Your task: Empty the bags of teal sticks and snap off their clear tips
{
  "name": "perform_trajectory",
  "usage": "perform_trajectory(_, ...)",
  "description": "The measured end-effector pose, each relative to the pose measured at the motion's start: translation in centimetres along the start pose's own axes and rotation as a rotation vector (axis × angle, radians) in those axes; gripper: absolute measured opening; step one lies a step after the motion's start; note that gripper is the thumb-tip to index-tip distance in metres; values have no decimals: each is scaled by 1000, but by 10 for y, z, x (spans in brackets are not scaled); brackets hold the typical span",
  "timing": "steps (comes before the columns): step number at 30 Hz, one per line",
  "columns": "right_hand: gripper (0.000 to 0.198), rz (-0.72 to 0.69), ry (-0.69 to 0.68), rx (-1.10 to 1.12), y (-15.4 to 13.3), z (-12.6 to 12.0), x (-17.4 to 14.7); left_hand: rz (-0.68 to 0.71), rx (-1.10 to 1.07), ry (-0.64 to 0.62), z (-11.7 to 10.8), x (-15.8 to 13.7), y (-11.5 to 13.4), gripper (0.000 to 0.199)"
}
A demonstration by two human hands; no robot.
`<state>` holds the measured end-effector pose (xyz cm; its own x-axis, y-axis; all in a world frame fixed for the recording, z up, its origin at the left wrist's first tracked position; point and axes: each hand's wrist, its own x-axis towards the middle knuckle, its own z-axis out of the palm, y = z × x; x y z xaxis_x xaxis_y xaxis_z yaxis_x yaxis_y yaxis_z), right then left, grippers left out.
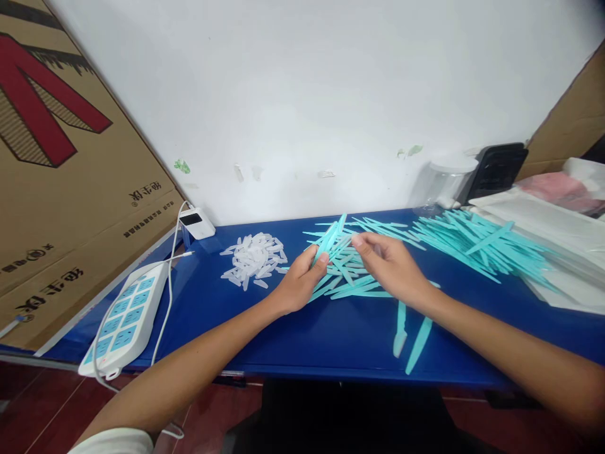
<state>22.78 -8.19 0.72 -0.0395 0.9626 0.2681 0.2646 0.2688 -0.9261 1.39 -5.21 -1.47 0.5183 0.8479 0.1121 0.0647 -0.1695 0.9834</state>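
My left hand (305, 277) is closed around a few turquoise eyebrow razors (333, 233), whose long slim ends point up and away from me. Close by on the right, the thumb and forefinger of my right hand (385, 261) are pinched together; what they hold, if anything, is too small to make out. Beneath both hands spreads a loose heap of more turquoise razors (352, 287), partly covered by the hands. A pile of small clear plastic blade caps (255, 258) lies to the left of my left hand.
Another heap of turquoise razors (477, 239) lies on the right; two single ones (419, 347) rest near the blue table's (302, 347) front edge. A power strip (127, 315) with a white cable and a small white device (197, 222) are left. A clear jar (447, 183) stands at back right.
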Motion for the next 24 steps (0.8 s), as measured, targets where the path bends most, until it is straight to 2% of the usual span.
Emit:
perform_trajectory(2, 57, 26, 28, 42, 1, -6, 3, 9, -24, -25, -2, 1, 1, 45)
perform_trajectory(5, 59, 47, -46, 112, 3, -14, 9, -15, -91, -81, -6, 2, 3, 45)
perform_trajectory(9, 53, -34, -113, 19, 4, -20, 12, -65, -139, -112, -11, 4, 2, 48)
perform_trajectory(13, 47, -124, -78, -111, 4, -19, 11, -77, -140, -135, -13, 5, 2, 48)
perform_trajectory(17, 44, -147, -77, -118, 5, -18, 11, -97, -179, -155, -14, 4, 8, 47)
perform_trajectory(20, 44, -130, -51, -99, 5, -22, 12, -117, -200, -182, -16, 3, 11, 47)
perform_trajectory(24, 45, -78, 52, -70, 5, -29, 12, -87, -181, -179, -16, 2, 9, 45)
